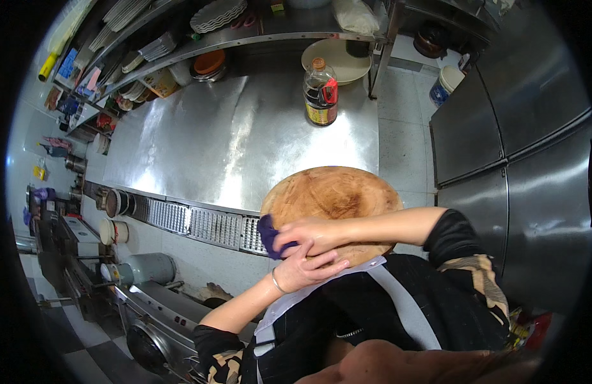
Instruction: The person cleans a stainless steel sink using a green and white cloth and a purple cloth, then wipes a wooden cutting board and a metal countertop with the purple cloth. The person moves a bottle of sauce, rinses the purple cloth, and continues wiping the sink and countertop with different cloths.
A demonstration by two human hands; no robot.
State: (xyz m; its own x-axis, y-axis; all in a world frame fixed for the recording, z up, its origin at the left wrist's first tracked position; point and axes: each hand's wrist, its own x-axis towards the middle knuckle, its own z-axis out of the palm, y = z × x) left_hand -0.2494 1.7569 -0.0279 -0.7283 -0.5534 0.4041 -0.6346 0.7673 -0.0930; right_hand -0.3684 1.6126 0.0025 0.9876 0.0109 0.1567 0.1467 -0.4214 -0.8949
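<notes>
A thick round wooden chopping board (332,197) sits at the near right corner of the steel worktable (190,139), close against my body. My right hand (317,235) reaches across the board to its left edge and grips a dark purple cloth (268,237), partly hidden under the fingers. Just nearer to me, my left hand (305,272), with a bangle at the wrist, lies at the board's near edge. Its fingers are spread, and its thumb meets the right hand. Beyond the board a large bottle of dark sauce (321,98) stands upright, with a red handle.
Behind the bottle is a wide cream basin (346,62). A steel shelf (257,36) overhangs the table's far side. Steel refrigerator doors (468,129) rise at the right. A metal floor grate (214,227) runs along the left; a gas cylinder (152,269) and stove (166,307) lie beyond.
</notes>
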